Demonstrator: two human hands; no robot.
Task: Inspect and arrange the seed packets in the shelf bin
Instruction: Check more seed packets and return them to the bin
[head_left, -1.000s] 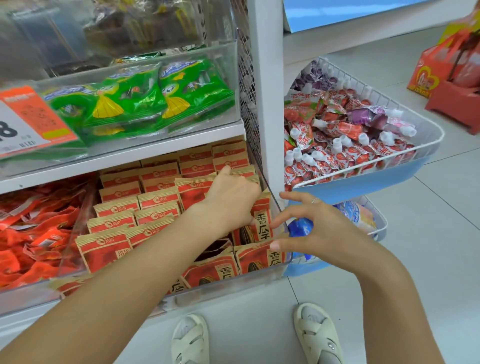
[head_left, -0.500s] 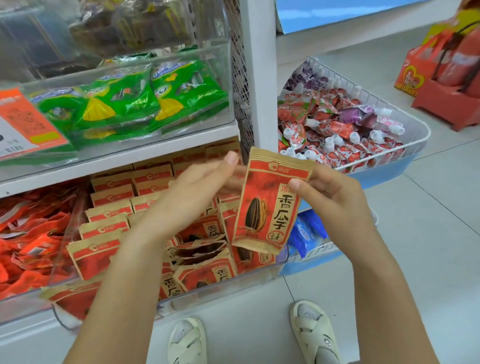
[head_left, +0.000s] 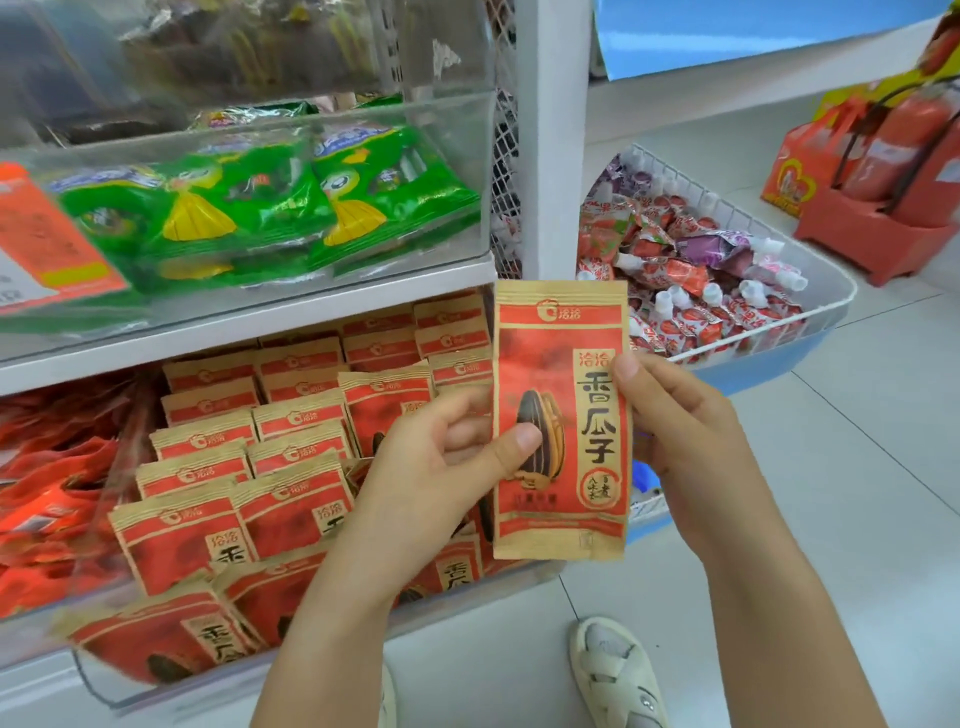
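Your left hand (head_left: 441, 467) and right hand (head_left: 675, 431) each pinch held packet (head_left: 561, 415), upright at frame centre, above bin (head_left: 311, 670) front. Bin, lower left, holds rows of matching red packets (head_left: 249, 467). Upper-left clear bin (head_left: 457, 156) holds green packets (head_left: 260, 202). Right basket (head_left: 831, 291) holds spouted pouches (head_left: 691, 275).

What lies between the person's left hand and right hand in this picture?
In the head view, one red seed packet stands upright between them: the left hand pinches its left edge, the right hand its right edge.
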